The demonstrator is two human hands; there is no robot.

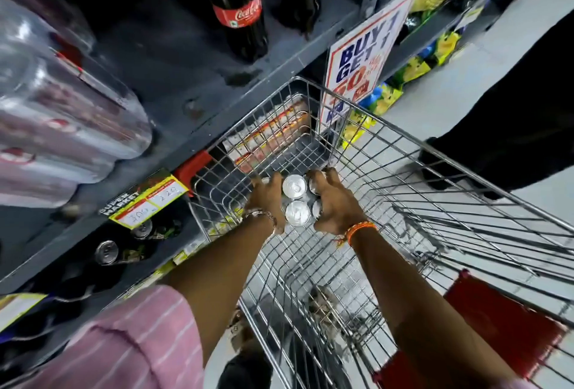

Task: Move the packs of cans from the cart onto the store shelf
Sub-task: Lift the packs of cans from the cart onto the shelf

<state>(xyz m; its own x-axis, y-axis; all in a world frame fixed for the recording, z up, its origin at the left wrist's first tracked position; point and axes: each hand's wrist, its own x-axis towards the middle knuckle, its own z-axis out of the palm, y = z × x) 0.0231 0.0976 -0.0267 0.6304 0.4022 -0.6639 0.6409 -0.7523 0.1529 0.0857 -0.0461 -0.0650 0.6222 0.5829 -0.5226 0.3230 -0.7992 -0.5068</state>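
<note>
Hands inside wire cart (403,177): left hand (267,202) and right hand (334,202) clasp pack of cans (296,199) from opposite sides, fingers (320,179) curled against it, near cart's far end beside store shelf (174,78).

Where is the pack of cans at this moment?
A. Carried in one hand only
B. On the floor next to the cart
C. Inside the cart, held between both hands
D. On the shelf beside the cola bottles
C: the pack of cans sits low inside the wire cart, with the left hand and the right hand gripping it from either side.
</note>
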